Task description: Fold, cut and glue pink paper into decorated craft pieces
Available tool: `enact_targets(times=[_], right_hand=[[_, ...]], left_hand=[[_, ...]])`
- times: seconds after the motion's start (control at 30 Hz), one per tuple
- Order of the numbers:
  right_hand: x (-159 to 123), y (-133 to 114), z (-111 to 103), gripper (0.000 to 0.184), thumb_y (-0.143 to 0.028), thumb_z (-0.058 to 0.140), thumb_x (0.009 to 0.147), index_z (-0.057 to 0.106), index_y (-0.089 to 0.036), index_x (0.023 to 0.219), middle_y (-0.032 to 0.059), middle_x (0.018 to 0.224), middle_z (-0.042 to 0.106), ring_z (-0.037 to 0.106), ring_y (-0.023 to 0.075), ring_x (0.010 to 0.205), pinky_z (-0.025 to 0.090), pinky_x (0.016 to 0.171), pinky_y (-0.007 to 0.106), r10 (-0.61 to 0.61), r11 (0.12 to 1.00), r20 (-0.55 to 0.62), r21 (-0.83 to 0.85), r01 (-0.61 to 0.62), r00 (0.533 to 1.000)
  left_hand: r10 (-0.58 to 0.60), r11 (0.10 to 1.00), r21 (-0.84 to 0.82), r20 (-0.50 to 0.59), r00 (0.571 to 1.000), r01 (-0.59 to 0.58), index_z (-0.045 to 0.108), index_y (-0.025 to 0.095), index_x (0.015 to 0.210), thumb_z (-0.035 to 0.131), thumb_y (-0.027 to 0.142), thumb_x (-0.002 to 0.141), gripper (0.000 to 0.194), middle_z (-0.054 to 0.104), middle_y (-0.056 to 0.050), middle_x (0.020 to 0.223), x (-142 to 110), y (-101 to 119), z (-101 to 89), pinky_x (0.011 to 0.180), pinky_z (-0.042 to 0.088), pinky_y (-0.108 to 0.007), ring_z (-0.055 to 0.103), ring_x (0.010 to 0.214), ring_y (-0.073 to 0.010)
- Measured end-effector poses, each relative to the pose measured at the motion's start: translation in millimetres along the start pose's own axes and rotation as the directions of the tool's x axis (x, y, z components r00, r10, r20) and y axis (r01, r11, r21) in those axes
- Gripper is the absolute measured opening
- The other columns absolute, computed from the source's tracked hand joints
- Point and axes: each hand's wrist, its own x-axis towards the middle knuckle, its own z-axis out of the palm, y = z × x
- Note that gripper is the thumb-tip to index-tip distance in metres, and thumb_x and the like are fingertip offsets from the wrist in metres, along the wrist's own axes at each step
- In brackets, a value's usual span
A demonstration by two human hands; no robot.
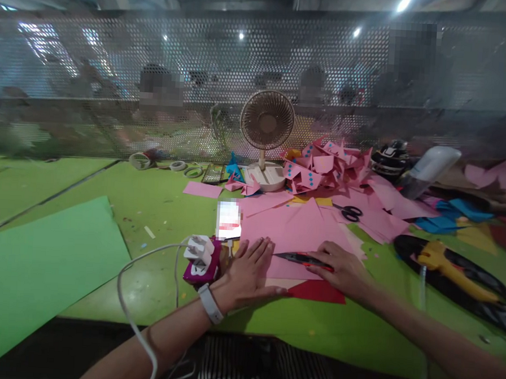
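My left hand [248, 274], a pale band on its wrist, lies flat with fingers stretched out on the left edge of the pink paper sheets [293, 231]. From the right, my right hand [338, 264] grips a red-and-black utility knife [294, 258], low over the pink sheet. Its dark tip points left, towards my left fingers. A piece of red paper [319, 292] sticks out below the pink sheets. Just left of my left hand stands a purple power block [202, 269] with a white charger [199, 250] plugged in. A bright phone [229, 219] is beyond it.
A small fan [267, 125] stands at the back beside a heap of folded pink paper pieces [322, 165]. Black scissors [351, 213] lie on pink paper. At right is a yellow-handled glue gun [456, 271]; at left, a large green sheet [58, 258] and a white cable [123, 290].
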Motion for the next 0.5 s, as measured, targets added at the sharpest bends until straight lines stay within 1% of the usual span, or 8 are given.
enact_targets(times=[0.07, 0.2, 0.37, 0.5], right_hand=[[-1.3, 1.2, 0.6, 0.03, -0.038, 0.051, 0.087, 0.061, -0.027, 0.113, 0.0053, 0.092, 0.057, 0.057, 0.0182, 0.084, 0.049, 0.067, 0.029, 0.0, 1.0, -0.003, -0.005, 0.0, 1.0], [-2.7, 1.4, 1.4, 0.03, -0.039, 0.05, 0.087, 0.06, -0.029, 0.114, 0.0047, 0.09, 0.057, 0.057, 0.0176, 0.081, 0.048, 0.064, 0.028, 0.0, 1.0, -0.011, -0.023, 0.0, 1.0], [0.9, -4.3, 0.5, 0.028, -0.039, 0.047, 0.089, 0.06, -0.026, 0.11, 0.0057, 0.091, 0.056, 0.056, 0.0181, 0.082, 0.048, 0.064, 0.028, -0.005, 0.999, -0.003, -0.051, 0.005, 1.0], [6.0, -9.5, -1.7, 0.03, -0.038, 0.047, 0.089, 0.059, -0.025, 0.113, 0.0063, 0.091, 0.056, 0.056, 0.0183, 0.082, 0.049, 0.069, 0.03, -0.036, 0.999, 0.004, -0.036, 0.036, 0.999]], left_hand=[[0.001, 1.0, -0.013, 0.009, 1.0, -0.001, 0.005, 0.017, 0.145, 0.023, 0.075, 0.078, 0.091, 0.013, -0.012, 0.151, -0.9, -0.6, -2.0, 0.111, 0.006, -0.047, 0.007, 0.138, -0.027], [-0.016, 1.0, -0.021, -0.026, 1.0, 0.016, -0.001, 0.017, 0.145, 0.023, 0.072, 0.081, 0.089, 0.01, -0.011, 0.151, -3.9, -2.9, -4.1, 0.112, 0.006, -0.043, 0.004, 0.139, -0.0242], [-0.029, 0.999, 0.021, -0.004, 1.0, 0.029, 0.006, 0.009, 0.144, 0.022, 0.074, 0.079, 0.094, 0.015, -0.016, 0.15, -5.5, -2.2, -2.5, 0.112, 0.005, -0.045, 0.006, 0.138, -0.0269], [-0.026, 0.999, 0.032, -0.019, 0.999, 0.027, 0.007, 0.008, 0.144, 0.023, 0.074, 0.079, 0.094, 0.014, -0.016, 0.15, -4.9, -3.4, 1.7, 0.112, 0.006, -0.044, 0.006, 0.138, -0.0272]])
